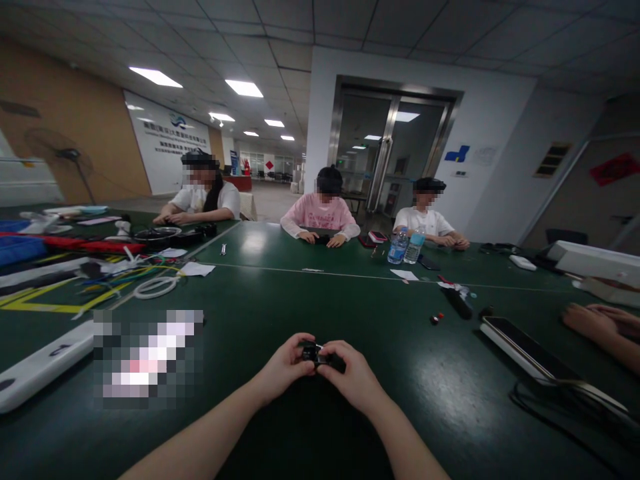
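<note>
Just above the dark green table [240,427], a small black object [311,353] with a shiny part sits between my two hands; its kind cannot be made out. My left hand [283,370] pinches its left end between thumb and fingers. On the other end, the thumb and fingers of my right hand [356,377] are closed, with a dark part of the object showing under them. My fingertips cover much of it.
At left lie a long white device [45,363], a blurred bright rectangle [150,357] and tangled cables [155,287]. To the right are a flat black-topped device [530,347] with a cord and another person's hands [600,323]. Water bottles [414,245] stand beyond, near three seated people.
</note>
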Available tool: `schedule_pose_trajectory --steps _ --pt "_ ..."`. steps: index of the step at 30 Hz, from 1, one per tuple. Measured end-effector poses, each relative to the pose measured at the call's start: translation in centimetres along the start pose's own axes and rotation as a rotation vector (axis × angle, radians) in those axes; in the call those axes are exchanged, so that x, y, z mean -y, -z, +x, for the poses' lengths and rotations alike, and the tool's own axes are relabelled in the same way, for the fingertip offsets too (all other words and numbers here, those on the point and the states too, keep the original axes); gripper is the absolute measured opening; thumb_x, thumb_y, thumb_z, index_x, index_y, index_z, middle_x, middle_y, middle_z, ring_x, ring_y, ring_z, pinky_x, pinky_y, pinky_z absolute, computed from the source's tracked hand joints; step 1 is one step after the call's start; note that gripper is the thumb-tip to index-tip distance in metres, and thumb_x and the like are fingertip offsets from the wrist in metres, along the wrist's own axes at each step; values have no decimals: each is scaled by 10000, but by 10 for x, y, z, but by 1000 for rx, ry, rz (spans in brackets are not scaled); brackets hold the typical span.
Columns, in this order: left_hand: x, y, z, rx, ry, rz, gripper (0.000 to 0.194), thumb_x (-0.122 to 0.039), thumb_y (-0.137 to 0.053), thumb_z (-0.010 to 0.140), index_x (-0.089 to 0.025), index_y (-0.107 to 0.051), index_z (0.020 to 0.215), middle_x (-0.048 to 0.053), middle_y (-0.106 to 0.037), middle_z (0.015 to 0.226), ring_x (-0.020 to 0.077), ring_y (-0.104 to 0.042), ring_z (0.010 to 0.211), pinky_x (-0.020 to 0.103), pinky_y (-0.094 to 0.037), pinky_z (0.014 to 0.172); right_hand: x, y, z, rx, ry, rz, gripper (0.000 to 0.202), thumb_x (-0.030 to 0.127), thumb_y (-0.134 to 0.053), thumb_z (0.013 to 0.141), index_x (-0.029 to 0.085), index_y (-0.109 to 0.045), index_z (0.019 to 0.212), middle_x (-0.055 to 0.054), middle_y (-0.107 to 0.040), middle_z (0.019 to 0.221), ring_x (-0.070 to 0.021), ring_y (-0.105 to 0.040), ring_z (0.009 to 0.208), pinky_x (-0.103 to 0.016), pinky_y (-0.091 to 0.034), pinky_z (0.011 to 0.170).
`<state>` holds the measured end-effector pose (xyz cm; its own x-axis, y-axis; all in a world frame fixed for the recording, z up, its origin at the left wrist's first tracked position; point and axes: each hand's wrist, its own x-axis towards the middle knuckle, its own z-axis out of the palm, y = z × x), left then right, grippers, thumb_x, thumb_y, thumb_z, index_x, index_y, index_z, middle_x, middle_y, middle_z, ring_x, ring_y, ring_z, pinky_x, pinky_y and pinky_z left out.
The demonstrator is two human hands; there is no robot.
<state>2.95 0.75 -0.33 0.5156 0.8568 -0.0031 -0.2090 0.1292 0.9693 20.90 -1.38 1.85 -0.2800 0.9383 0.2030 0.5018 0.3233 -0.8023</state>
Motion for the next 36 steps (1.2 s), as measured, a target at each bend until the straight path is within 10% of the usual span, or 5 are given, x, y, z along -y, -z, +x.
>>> schedule_pose_trajectory --steps 36 --pt "-2 1 -1 -33 -51 10 376 -187 -649 718 -177 -456 1041 36 -625 866 168 -602 784 296 -434 695 1 -1 -1 -83 -64 189 343 230 -587 741 239 -535 1080 -32 -604 1029 -189 -575 950 -364 -450 855"
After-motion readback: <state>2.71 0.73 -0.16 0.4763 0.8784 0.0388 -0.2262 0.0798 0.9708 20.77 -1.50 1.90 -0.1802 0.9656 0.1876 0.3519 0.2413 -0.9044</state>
